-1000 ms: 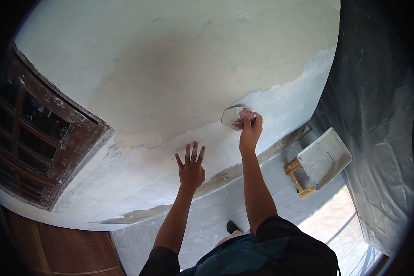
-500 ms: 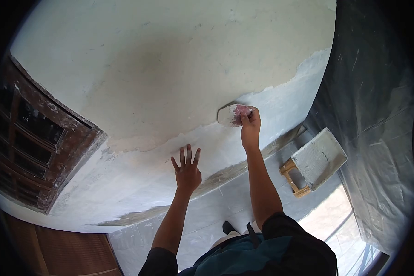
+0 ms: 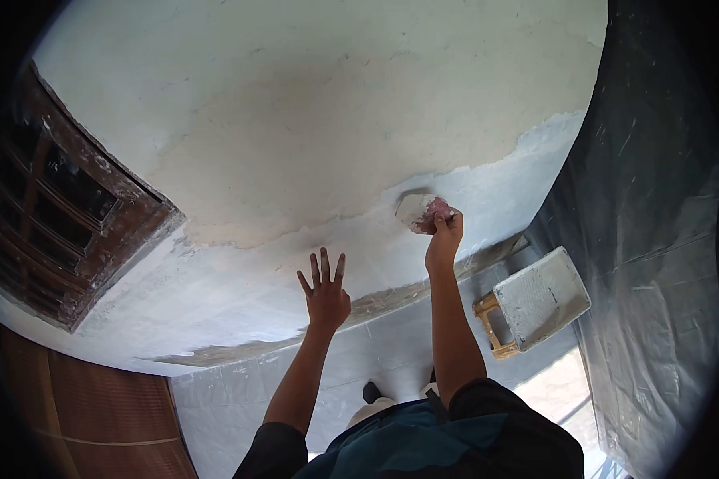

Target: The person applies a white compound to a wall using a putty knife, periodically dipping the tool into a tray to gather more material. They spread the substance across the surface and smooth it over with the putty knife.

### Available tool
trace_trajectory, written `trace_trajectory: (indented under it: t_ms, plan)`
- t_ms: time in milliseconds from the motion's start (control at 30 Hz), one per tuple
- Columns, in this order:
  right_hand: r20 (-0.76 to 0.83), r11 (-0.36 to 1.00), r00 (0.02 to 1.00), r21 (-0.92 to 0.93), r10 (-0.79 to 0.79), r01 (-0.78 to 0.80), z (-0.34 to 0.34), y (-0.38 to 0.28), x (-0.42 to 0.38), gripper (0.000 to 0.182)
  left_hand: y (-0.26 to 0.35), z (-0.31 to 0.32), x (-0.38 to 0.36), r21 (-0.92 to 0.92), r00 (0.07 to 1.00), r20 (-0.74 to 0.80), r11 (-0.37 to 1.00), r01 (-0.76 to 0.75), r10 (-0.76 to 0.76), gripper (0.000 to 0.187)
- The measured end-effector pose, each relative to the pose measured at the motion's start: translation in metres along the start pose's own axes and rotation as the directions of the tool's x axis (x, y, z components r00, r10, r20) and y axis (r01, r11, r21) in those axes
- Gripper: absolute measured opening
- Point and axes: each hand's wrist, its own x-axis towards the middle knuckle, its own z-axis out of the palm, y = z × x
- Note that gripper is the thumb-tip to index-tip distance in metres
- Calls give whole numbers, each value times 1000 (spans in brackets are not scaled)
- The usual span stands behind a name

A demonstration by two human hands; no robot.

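Note:
My right hand (image 3: 445, 239) pinches a flat scraper (image 3: 420, 213), pale with pink-red stains near my fingers. The scraper lies against the wall (image 3: 351, 128), on the white coat just below its ragged border with the beige surface, and casts a small shadow above it. To the left, my left hand (image 3: 326, 297) is open, fingers spread upward and whitish at the tips, over the white lower band of the wall. Whether its fingertips press on the wall is hard to tell.
A white-smeared tray (image 3: 543, 299) rests on a small wooden stool (image 3: 494, 327) at the lower right. Plastic sheeting (image 3: 647, 263) hangs along the right. On the left is a brown-framed window (image 3: 96, 247). Grey sheeting (image 3: 327, 371) covers the floor around a foot.
The view has shifted, so the wall and window sit differently. My right hand and the scraper have moved slightly right and down in the picture. My left hand stays open in nearly the same spot.

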Motion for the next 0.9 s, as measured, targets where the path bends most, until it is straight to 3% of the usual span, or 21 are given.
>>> trace_trajectory:
  t_ms: [167, 233, 367, 667, 767, 900]
  plan:
    - [123, 990, 988, -115, 89, -75, -25, -11, -14, 11, 38, 5, -5, -105, 999, -5, 994, -36, 35, 86]
    - [76, 966, 985, -219, 156, -136, -37, -11, -20, 12, 55, 5, -7, -162, 998, 23, 985, -58, 63, 86]
    - [20, 938, 992, -326, 128, -115, -65, -14, -24, 13, 77, 13, -9, -239, 990, 39, 963, -125, 138, 84]
    - [-135, 926, 971, -298, 197, -230, -145, -38, -34, 16, 119, 39, -9, -481, 945, 113, 849, -218, 307, 73]
    - [-178, 890, 967, -387, 185, -241, -179, -48, -41, 15, 144, 49, -11, -532, 922, 77, 798, -283, 378, 69]
    - [-300, 894, 939, -353, 171, -276, -205, -81, -55, 14, 181, 58, -15, -571, 868, 82, 737, -362, 490, 67]
